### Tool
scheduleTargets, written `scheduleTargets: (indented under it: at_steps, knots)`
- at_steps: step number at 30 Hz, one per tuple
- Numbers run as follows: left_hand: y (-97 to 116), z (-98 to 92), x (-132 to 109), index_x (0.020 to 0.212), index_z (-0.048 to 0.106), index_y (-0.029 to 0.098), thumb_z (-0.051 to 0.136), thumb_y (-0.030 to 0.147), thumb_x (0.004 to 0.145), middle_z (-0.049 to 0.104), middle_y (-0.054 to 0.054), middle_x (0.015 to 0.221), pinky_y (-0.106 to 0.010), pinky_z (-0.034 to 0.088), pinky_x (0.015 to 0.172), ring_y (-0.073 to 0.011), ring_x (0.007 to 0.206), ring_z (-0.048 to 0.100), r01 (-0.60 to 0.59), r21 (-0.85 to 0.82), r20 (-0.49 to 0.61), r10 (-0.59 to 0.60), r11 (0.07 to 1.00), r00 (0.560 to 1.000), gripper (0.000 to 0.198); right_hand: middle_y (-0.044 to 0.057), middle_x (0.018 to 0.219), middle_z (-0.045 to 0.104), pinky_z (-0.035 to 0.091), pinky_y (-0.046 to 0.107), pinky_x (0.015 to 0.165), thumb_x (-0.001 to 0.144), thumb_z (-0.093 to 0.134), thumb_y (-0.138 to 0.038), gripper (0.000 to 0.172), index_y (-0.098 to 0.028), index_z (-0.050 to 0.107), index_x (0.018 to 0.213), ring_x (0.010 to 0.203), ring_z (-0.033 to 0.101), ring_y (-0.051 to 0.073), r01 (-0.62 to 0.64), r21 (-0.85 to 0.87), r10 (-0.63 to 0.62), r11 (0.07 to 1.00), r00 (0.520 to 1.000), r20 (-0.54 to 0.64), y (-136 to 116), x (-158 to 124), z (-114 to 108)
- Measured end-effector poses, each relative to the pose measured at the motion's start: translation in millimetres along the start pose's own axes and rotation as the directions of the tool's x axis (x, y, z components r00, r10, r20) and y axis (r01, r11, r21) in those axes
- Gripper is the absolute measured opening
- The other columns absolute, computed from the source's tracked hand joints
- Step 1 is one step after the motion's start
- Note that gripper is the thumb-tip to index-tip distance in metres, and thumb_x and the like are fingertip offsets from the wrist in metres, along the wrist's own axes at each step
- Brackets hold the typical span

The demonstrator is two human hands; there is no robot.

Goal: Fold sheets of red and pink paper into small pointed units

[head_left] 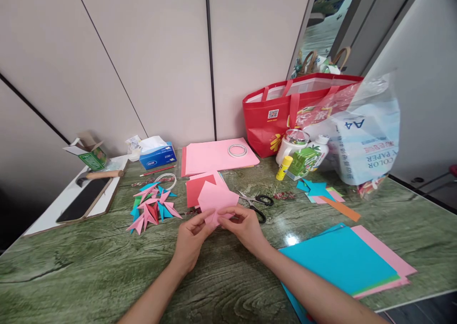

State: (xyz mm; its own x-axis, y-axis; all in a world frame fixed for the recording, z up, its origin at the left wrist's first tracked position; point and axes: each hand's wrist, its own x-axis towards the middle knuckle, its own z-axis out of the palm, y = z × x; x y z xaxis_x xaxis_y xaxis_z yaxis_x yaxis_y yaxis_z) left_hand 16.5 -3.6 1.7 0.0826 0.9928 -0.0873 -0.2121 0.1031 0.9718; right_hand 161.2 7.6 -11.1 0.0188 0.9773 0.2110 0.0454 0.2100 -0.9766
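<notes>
A partly folded sheet of pink paper (216,196) is held up over the middle of the table. My left hand (193,238) pinches its lower left edge between thumb and fingers. On the lower right edge, my right hand (246,226) grips the same sheet, its fingertips close to those of the left. Just behind the sheet lies a small pile of squares with a red paper square (195,189) on it. Black-handled scissors (257,201) rest to the right of the held paper, blades partly apart. Folded paper pieces (153,207) in pink, blue, green and red lie in a heap on the left.
Behind are a pink paper stack (210,153) with a tape roll (237,150) on it, a tissue box (157,157) and a red bag (264,129). A glue stick (284,168) stands near white bottles. Blue sheets (335,262) lie front right; a phone (84,200) and hammer (103,174) are left.
</notes>
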Motion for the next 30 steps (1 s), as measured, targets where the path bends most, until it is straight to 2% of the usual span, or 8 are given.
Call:
scheduleTargets:
  at_steps: [4, 8, 11, 15, 20, 22, 25, 30]
  knots:
    - [-0.8, -0.8, 0.3, 0.093, 0.067, 0.015, 0.071, 0.021, 0.06, 0.071, -0.005, 0.087, -0.029, 0.048, 0.076, -0.0193, 0.081, 0.064, -0.009, 0.075, 0.001, 0.009, 0.997, 1.0, 0.033, 0.004, 0.071, 0.065, 0.051, 0.028, 0.06, 0.061, 0.068, -0.022, 0.012, -0.018, 0.07, 0.072, 0.065, 0.059, 0.016, -0.026, 0.061, 0.026, 0.998, 1.0, 0.005, -1.7, -0.8, 1.0]
    - [1.2, -0.8, 0.0, 0.091, 0.068, 0.014, 0.069, 0.022, 0.062, 0.071, -0.008, 0.089, -0.031, 0.049, 0.077, -0.0224, 0.084, 0.064, -0.016, 0.084, 0.046, 0.012, 0.996, 0.999, 0.03, 0.0, 0.062, 0.062, 0.054, 0.028, 0.054, 0.056, 0.073, -0.028, 0.019, -0.016, 0.069, 0.071, 0.053, 0.057, 0.013, -0.197, 0.306, 0.179, 0.932, 0.98, 0.085, -1.5, -0.9, 3.4]
    - [1.4, -1.5, 0.3, 0.089, 0.069, 0.014, 0.071, 0.022, 0.06, 0.072, -0.008, 0.085, -0.03, 0.05, 0.073, -0.0213, 0.079, 0.065, -0.013, 0.078, 0.022, 0.011, 0.997, 1.0, 0.03, -0.001, 0.06, 0.062, 0.055, 0.03, 0.055, 0.052, 0.075, -0.03, 0.025, -0.015, 0.069, 0.071, 0.053, 0.058, 0.013, -0.26, 0.402, 0.229, 0.878, 0.965, 0.125, -2.0, 0.2, 3.5]
    - [0.4, -2.2, 1.1, 0.088, 0.07, 0.013, 0.073, 0.02, 0.057, 0.072, -0.006, 0.075, -0.025, 0.05, 0.065, -0.0164, 0.067, 0.064, 0.002, 0.025, -0.036, -0.001, 1.0, 0.999, 0.032, -0.001, 0.06, 0.062, 0.054, 0.029, 0.055, 0.052, 0.075, -0.03, 0.027, -0.014, 0.068, 0.073, 0.053, 0.058, 0.013, -0.263, 0.365, 0.226, 0.893, 0.964, 0.141, -5.1, 1.8, 1.7]
    - [-0.3, -2.0, 1.2, 0.088, 0.07, 0.014, 0.074, 0.019, 0.055, 0.072, -0.004, 0.072, -0.023, 0.049, 0.062, -0.0137, 0.063, 0.062, -0.005, 0.024, -0.049, 0.006, 1.0, 0.999, 0.033, 0.0, 0.069, 0.062, 0.049, 0.024, 0.056, 0.052, 0.074, -0.021, 0.023, -0.016, 0.064, 0.072, 0.062, 0.056, 0.013, -0.078, 0.132, 0.072, 0.988, 0.996, 0.05, -6.9, 1.7, 1.3]
    - [0.1, -2.1, 1.6, 0.088, 0.07, 0.014, 0.074, 0.02, 0.055, 0.072, -0.005, 0.074, -0.024, 0.049, 0.064, -0.0147, 0.065, 0.062, 0.001, 0.022, -0.049, 0.0, 1.0, 0.999, 0.034, 0.0, 0.07, 0.062, 0.048, 0.023, 0.058, 0.054, 0.073, -0.021, 0.019, -0.016, 0.063, 0.069, 0.064, 0.056, 0.014, -0.061, 0.11, 0.057, 0.992, 0.998, 0.039, -5.8, 2.4, 0.4]
    - [2.0, -3.2, 3.4, 0.086, 0.07, 0.014, 0.076, 0.021, 0.053, 0.071, -0.005, 0.074, -0.024, 0.049, 0.065, -0.0153, 0.067, 0.062, 0.007, 0.001, -0.058, -0.007, 1.0, 0.998, 0.035, -0.001, 0.063, 0.062, 0.049, 0.025, 0.058, 0.055, 0.073, -0.024, 0.02, -0.016, 0.065, 0.071, 0.059, 0.058, 0.013, -0.139, 0.207, 0.121, 0.968, 0.988, 0.097, -3.5, 4.7, -3.0]
    - [7.3, -6.8, 7.7, 0.084, 0.071, 0.014, 0.077, 0.019, 0.05, 0.071, -0.007, 0.077, -0.026, 0.05, 0.067, -0.0158, 0.069, 0.062, 0.037, -0.035, -0.055, -0.039, 0.999, 0.998, 0.035, -0.003, 0.057, 0.062, 0.054, 0.031, 0.059, 0.052, 0.076, -0.028, 0.027, -0.015, 0.068, 0.074, 0.053, 0.06, 0.013, -0.316, 0.434, 0.236, 0.844, 0.944, 0.229, -4.3, 7.9, -8.8]
